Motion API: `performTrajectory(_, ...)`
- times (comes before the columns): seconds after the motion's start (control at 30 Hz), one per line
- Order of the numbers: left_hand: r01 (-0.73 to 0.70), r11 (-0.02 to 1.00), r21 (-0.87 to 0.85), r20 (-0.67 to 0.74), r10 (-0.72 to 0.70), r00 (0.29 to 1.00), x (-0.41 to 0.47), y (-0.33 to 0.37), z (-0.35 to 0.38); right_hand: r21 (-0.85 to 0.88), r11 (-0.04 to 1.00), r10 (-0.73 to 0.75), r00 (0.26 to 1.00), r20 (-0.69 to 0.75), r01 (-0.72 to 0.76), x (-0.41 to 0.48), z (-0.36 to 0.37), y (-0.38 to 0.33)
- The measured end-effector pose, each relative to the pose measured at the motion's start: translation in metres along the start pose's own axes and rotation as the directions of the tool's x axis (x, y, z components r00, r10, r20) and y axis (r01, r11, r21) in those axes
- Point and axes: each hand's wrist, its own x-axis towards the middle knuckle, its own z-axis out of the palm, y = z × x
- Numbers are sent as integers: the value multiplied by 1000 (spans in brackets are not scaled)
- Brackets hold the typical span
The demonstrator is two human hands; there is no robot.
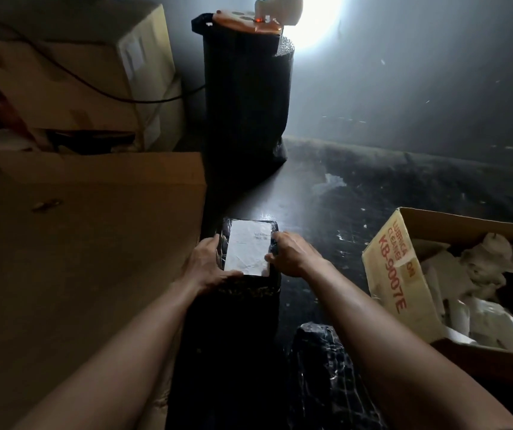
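A black wrapped parcel (250,226) with a white paper label (248,248) on top stands at the centre of the view, on a taller dark wrapped stack (236,336). My left hand (208,265) grips the parcel's left side, thumb lying across the label's near edge. My right hand (292,254) holds the right side, fingers curled over the edge beside the label. Both forearms reach in from the bottom of the frame.
A large brown cardboard box (78,243) is at the left, with more boxes (78,76) stacked behind. A tall black wrapped column (245,97) stands ahead, a lit lamp (280,7) on it. An open yellow carton (388,274) with white packing is at the right. Another black wrapped bundle (320,367) lies near my right arm.
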Motion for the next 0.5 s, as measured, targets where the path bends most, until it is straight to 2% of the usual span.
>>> performTrajectory(0.2,20,976,-217,-20,-25,999,-1,-11,17,72,997,24,998,-66,-19,38,12,-3)
performTrajectory(0.5,-11,960,-280,-46,-2,999,3,-27,30,89,996,21,990,-140,-8,77,23,1)
